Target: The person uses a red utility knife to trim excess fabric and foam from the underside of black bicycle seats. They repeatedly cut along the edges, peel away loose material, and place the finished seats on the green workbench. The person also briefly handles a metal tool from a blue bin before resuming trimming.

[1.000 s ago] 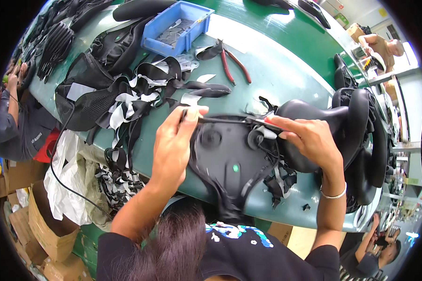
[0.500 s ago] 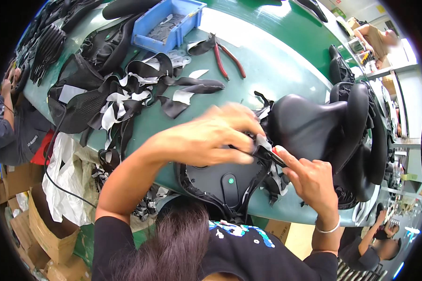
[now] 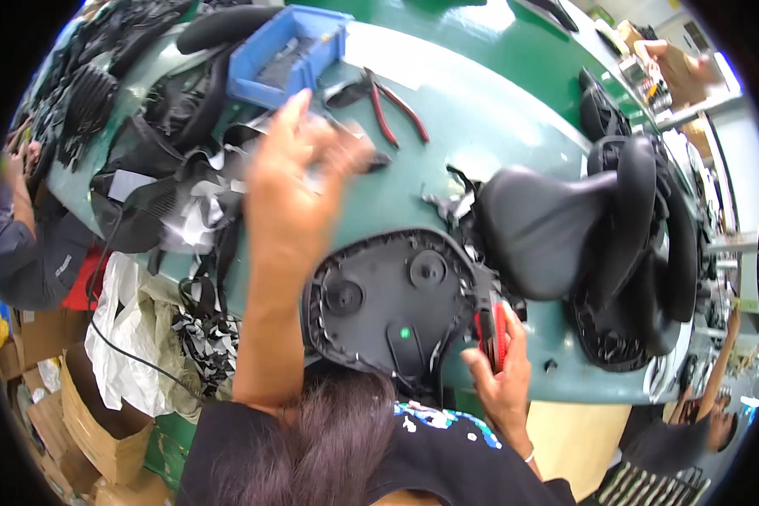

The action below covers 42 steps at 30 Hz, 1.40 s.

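Lying underside up in front of me is a black bicycle saddle (image 3: 367,329), with two round recesses, a green dot and a folded cover edge around its rim. My right hand (image 3: 506,375) is closed around a red-handled hand tool (image 3: 498,337), whose dark head reaches the saddle's right edge; its exact kind is unclear. Blurred by motion, my left hand (image 3: 299,181) is raised over the table short of the blue bin, fingers spread, with nothing visible held. Black and white cover scraps (image 3: 198,211) lie to its left, one whitish patch smeared.
A blue bin (image 3: 266,93) holds small dark pieces. Red-handled pliers (image 3: 394,110) lie beside it. Finished-looking black saddles (image 3: 548,232) are piled at right. A white sack (image 3: 126,337) and cardboard boxes (image 3: 101,413) stand at lower left. Other people work at the sides.
My left hand has moved from the saddle's edge up and left toward the scraps. My right hand has lowered with the tool, uncovering more of the saddle's underside.
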{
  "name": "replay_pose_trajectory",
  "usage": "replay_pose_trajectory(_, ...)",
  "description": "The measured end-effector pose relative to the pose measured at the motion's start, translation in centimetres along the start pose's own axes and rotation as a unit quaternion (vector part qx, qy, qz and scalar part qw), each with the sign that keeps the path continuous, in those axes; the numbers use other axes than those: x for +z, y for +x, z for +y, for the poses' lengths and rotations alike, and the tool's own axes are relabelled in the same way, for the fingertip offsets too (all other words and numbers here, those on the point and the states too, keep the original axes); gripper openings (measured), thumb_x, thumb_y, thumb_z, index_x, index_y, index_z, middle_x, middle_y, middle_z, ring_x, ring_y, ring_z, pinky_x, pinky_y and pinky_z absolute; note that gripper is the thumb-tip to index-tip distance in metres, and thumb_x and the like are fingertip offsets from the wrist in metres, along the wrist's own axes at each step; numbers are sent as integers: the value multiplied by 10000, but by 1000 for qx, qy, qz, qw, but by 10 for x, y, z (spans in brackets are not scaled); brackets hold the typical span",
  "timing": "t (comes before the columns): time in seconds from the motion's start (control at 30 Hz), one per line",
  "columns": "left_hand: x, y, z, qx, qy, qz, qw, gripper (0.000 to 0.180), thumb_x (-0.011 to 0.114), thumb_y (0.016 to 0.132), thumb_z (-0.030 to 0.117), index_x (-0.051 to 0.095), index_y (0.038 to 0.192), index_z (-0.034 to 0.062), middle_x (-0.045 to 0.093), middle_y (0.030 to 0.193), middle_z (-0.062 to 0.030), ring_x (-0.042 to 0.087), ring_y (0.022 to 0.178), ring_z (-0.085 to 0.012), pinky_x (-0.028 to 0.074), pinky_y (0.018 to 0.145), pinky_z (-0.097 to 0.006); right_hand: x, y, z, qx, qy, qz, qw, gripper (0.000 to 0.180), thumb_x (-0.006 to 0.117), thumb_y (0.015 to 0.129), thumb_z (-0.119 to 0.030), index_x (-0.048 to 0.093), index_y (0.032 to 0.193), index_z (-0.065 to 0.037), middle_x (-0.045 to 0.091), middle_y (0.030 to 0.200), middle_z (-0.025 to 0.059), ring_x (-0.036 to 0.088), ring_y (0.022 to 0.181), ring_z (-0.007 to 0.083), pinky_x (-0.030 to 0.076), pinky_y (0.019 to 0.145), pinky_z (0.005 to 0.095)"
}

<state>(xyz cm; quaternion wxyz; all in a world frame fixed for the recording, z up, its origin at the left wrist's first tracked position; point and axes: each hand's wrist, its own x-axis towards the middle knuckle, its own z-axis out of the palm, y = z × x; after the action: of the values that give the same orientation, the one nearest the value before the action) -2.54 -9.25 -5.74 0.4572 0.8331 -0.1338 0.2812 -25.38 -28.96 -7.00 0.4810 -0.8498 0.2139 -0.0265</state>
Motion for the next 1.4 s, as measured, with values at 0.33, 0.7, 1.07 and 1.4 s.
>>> replay_pose_trajectory(0.33, 24, 34, -65, -270, -286, -390, 833, 381, 621, 892, 404, 661, 870, 26, 614, 806, -21, 514, 634, -108, 411, 568, -264, -32, 121, -69, -248, -12, 244, 937, 389, 681, 839, -105, 517, 1161, 38, 603, 810, 75, 550, 633, 119, 469, 604, 267)
replay_pose_trajectory(0.7, 150, -1, -30, 123, -75, -155, 977, 150, 665, 820, 178, 628, 766, 44, 598, 1026, -171, 578, 868, -292, 490, 735, -391, -19, 414, -140, -214, 214, 218, 928, 326, 737, 780, -179, 586, 1042, -59, 570, 783, 9, 506, 523, 66, 403, 465, 215)
replay_pose_trajectory(1.07, 131, 7, -32, -52, -212, -179, 959, 137, 732, 743, 124, 649, 812, 40, 604, 981, -106, 585, 881, -287, 492, 734, -366, 100, 712, -150, -67, 170, 31, 983, 575, 716, 822, -374, 482, 1276, -110, 531, 1082, 81, 573, 778, 218, 547, 626, 347)
replay_pose_trajectory(1.4, 137, 12, -36, -59, -237, -162, 956, 107, 699, 787, 96, 627, 835, 34, 608, 883, -112, 598, 780, -262, 492, 660, -342, 85, 661, -111, -53, 352, 39, 934, 362, 663, 821, -207, 485, 1100, -61, 571, 922, 126, 651, 592, 253, 574, 505, 355)
